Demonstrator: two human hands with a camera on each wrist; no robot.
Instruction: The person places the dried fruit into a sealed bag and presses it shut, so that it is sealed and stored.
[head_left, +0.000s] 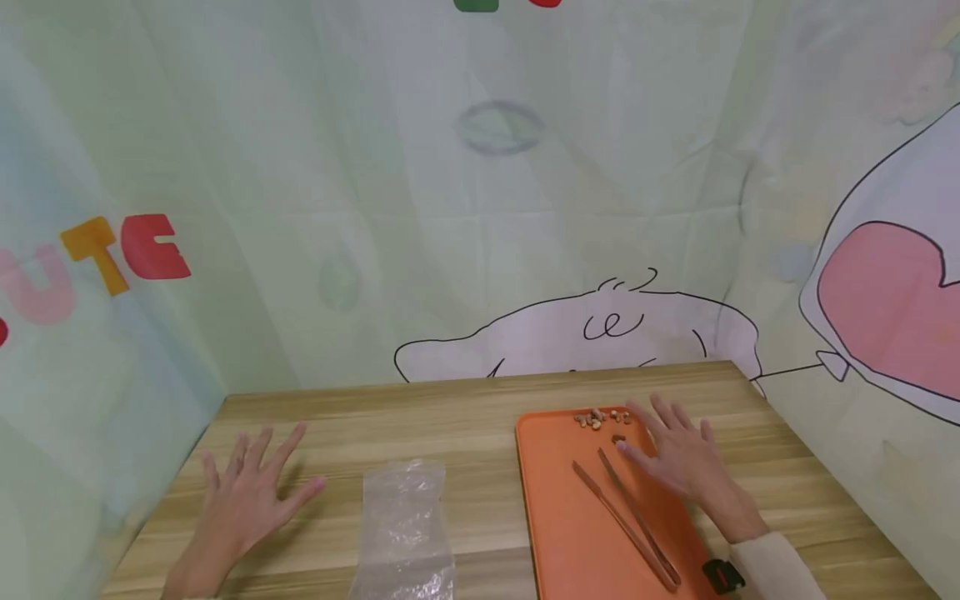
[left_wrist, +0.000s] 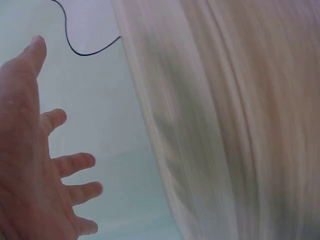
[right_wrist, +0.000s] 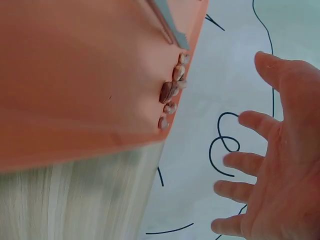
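My left hand [head_left: 243, 504] is held over the left part of the table with its fingers spread and nothing in it; the left wrist view shows the same bare left hand [left_wrist: 35, 150]. Over the right edge of an orange tray [head_left: 558, 517] is my right hand [head_left: 686, 458], fingers also spread and holding nothing. A pair of metal tongs [head_left: 630, 521] lies on the tray, tips pointing away from me. Several small brownish pieces, like nuts or beans [head_left: 596, 419], are grouped at the tray's far end. One darker piece [head_left: 618, 439] lies near my right thumb.
A clear plastic bag [head_left: 408, 533] lies flat on the wooden table [head_left: 330, 467], between my left hand and the tray. Near my right sleeve is a small black object [head_left: 723, 575]. A printed curtain [head_left: 360, 208] hangs behind the table.
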